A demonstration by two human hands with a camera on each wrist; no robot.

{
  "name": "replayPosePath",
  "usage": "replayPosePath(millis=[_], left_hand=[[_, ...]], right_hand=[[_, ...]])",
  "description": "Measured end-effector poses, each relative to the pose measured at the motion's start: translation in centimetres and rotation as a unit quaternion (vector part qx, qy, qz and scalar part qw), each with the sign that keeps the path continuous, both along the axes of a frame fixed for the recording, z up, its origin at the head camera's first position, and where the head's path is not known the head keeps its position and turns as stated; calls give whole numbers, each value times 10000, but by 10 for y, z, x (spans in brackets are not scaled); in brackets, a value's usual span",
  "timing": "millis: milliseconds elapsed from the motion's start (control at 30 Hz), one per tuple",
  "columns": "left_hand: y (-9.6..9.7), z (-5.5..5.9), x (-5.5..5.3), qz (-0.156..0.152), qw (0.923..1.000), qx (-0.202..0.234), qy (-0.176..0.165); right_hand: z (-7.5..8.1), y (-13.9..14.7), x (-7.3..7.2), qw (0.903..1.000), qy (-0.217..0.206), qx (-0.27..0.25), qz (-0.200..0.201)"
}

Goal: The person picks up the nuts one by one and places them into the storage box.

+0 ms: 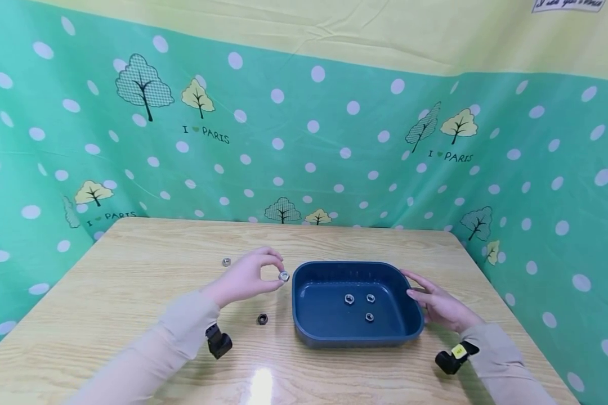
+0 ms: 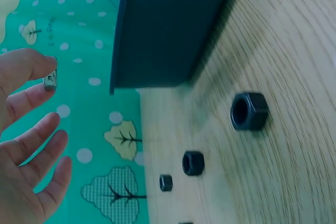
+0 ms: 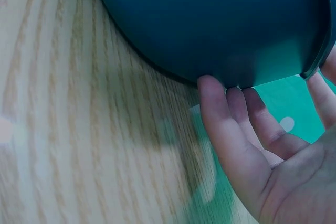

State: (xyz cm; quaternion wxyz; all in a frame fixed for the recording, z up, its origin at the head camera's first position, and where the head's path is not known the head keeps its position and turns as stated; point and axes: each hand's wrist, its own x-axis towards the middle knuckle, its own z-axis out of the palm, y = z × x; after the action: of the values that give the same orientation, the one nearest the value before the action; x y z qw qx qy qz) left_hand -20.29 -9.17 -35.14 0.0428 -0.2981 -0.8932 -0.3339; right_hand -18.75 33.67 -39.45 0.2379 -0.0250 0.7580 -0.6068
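Note:
My left hand (image 1: 250,275) pinches a silver hex nut (image 1: 284,276) between thumb and fingertip, just left of a dark blue basin (image 1: 354,341). In the left wrist view the other fingers stand spread apart from that nut (image 2: 50,80). Inside the basin lie three nuts (image 1: 349,299) on its floor. My right hand (image 1: 443,306) holds the basin's right side, with a thumb over the rim. From the right wrist view, several fingertips (image 3: 210,87) touch the outer wall low down.
On the wooden table (image 1: 157,270), one dark nut (image 1: 262,319) sits left of the basin and another nut (image 1: 226,262) farther back. Several loose nuts (image 2: 193,163) show in the left wrist view. A green dotted cloth (image 1: 334,169) hangs behind the table.

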Motion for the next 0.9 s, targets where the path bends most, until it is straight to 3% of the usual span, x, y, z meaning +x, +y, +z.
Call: replayPosePath(millis=[400,633,900], left_hand=[[19,3,-1,-270,9996,-65,58],[32,8,-1,-343,9994,18,-83],[52,15,-6,-473,9989,71,28]], right_hand=[[0,0,0,10000,-53,-6,-26],[1,0,-1,10000,-34,25,3],[1,-2,1,9999,-43,101,-54]])
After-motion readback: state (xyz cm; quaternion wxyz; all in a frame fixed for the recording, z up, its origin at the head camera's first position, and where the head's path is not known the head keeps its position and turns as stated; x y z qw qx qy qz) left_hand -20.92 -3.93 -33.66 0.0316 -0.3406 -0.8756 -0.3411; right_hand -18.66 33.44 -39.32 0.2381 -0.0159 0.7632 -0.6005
